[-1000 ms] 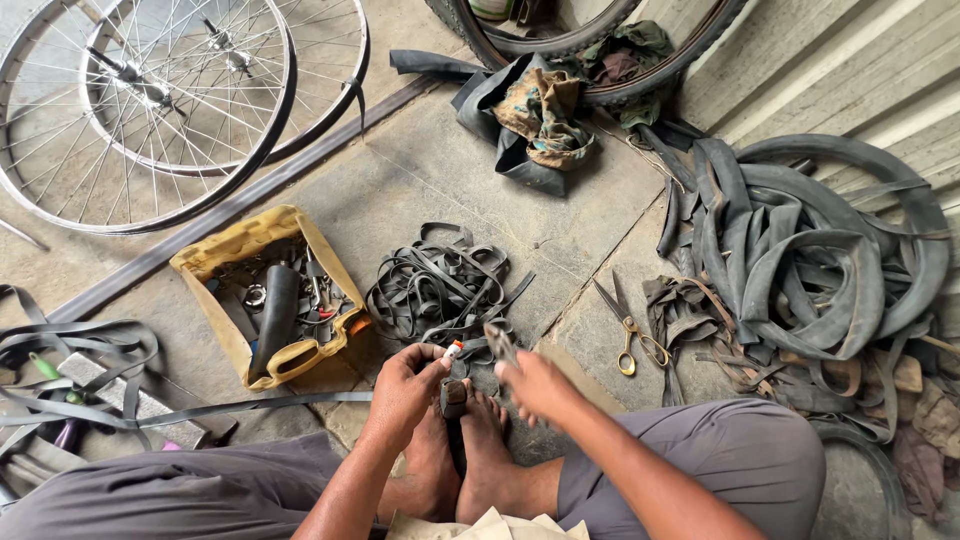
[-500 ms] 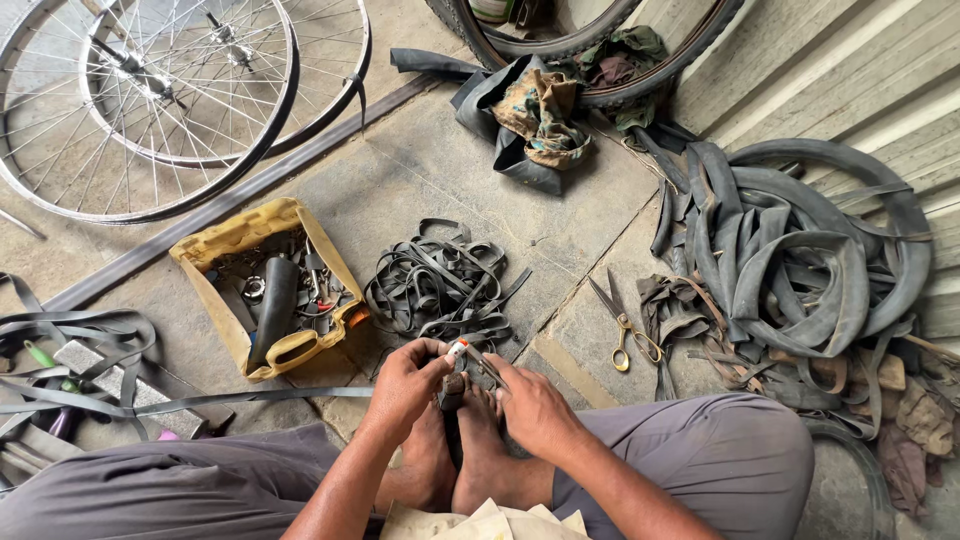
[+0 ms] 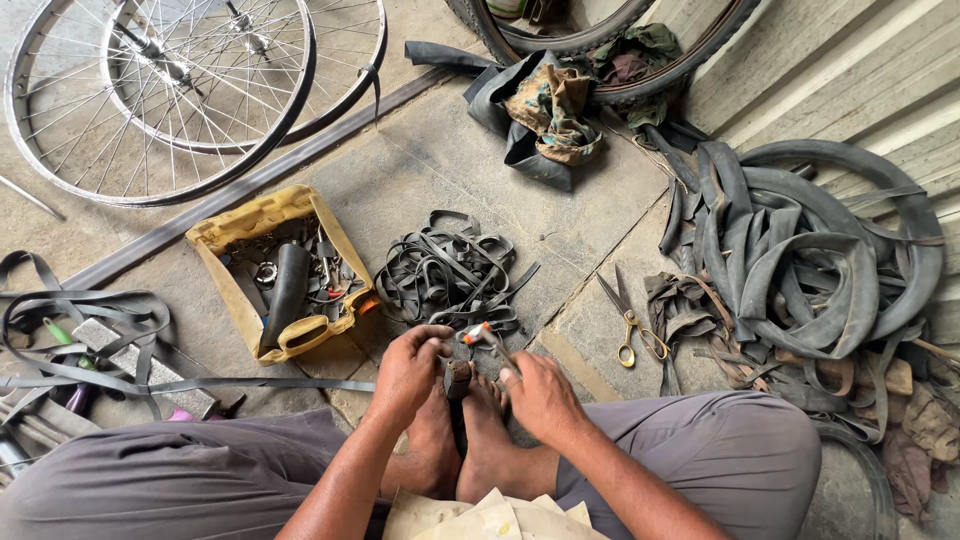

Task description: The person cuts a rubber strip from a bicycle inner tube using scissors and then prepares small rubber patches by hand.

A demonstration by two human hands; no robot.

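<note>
I sit on the concrete floor with my bare feet pressed together, and a dark rubber piece (image 3: 458, 382) stands clamped between them. My left hand (image 3: 408, 368) rests over the left foot, its fingertips pinching a small tube with an orange end (image 3: 478, 334) just above the rubber piece. My right hand (image 3: 540, 395) lies on the right foot with its fingers curled against the rubber piece's right side. Whether it grips the rubber or only touches it is unclear.
A yellow tray (image 3: 225, 232) of small tools sits ahead to the left, next to a pile of cut rubber strips (image 3: 450, 270). Yellow-handled scissors (image 3: 628, 322) lie to the right, before a heap of inner tubes (image 3: 800, 250). Spoked wheel rims (image 3: 170, 100) lie at the far left.
Both hands have drawn slightly apart and settled onto my feet. The small orange-ended tube now shows between them, at the left fingertips.
</note>
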